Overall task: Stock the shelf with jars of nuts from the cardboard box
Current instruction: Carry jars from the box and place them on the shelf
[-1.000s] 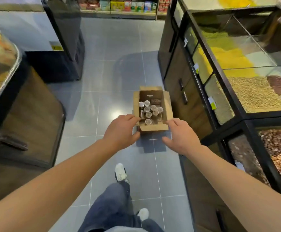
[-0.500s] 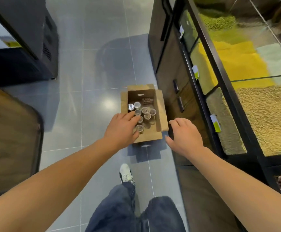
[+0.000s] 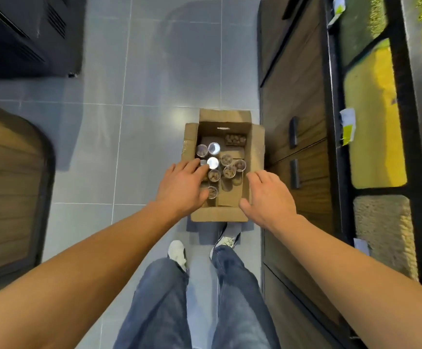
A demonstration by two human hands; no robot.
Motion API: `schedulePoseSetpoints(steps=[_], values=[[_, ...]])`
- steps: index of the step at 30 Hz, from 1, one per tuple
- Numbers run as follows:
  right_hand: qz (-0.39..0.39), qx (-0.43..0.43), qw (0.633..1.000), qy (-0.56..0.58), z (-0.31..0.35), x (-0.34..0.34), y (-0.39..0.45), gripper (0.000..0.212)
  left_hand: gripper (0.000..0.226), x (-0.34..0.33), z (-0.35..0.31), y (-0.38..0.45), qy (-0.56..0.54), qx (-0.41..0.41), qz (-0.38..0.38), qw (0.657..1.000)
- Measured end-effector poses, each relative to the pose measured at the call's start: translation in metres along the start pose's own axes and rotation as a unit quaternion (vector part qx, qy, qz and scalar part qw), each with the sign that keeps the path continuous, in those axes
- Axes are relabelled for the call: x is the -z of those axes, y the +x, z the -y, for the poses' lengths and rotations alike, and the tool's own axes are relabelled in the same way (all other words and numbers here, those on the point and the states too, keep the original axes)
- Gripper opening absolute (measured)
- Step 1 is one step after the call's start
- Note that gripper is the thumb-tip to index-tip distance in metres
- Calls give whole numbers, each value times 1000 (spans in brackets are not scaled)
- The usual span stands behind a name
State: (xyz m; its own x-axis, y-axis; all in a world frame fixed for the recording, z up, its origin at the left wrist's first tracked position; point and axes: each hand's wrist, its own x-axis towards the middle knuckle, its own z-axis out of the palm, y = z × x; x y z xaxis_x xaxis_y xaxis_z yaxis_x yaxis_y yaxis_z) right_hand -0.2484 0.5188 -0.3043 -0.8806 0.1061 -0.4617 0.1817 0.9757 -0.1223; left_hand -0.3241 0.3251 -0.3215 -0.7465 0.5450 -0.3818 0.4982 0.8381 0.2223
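We count one open cardboard box (image 3: 256, 149) on the floor, holding at least nine jars (image 3: 226, 159) standing upright toward its left wall, plus one dark rectangular pack (image 3: 235, 139) near its far edge. Two hands and two white shoes (image 3: 177, 250) are in view.

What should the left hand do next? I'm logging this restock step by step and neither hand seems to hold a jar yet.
Probably curl the left hand around the silver-lidded jar at its fingertips and lift it out. Its fingers lie straight over the jars in the open cardboard box, gripping nothing, and the right hand hovers open at the box's right wall.
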Motion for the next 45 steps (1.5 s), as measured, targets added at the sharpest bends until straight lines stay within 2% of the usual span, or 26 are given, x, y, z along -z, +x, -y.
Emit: schedulePoseSetpoints(steps=[4,9,13,20,27,33,38,45], values=[[44,3,999,19,-17,-34,68,63,59,-36,17,51,-35,39,3,999],[89,-20,994,62,-34,-108,148,64,61,-106,53,118,-65,67,22,995],[96,-44,987,117,-43,-180,208,65,61,-175,74,172,-91,50,22,994],[111,-107,974,165,-68,-295,275,67,63,-293,92,253,-121,22,65,990],[70,-126,971,193,-83,-383,327,67,65,-382,106,317,-117,16,54,992],[17,-99,991,88,-85,-426,353,71,65,-420,107,347,-91,9,30,995],[-27,-94,995,31,-85,-446,358,75,69,-432,108,353,-100,38,16,994],[-17,-108,994,14,-89,-449,347,76,69,-434,113,352,-154,59,2,986]])
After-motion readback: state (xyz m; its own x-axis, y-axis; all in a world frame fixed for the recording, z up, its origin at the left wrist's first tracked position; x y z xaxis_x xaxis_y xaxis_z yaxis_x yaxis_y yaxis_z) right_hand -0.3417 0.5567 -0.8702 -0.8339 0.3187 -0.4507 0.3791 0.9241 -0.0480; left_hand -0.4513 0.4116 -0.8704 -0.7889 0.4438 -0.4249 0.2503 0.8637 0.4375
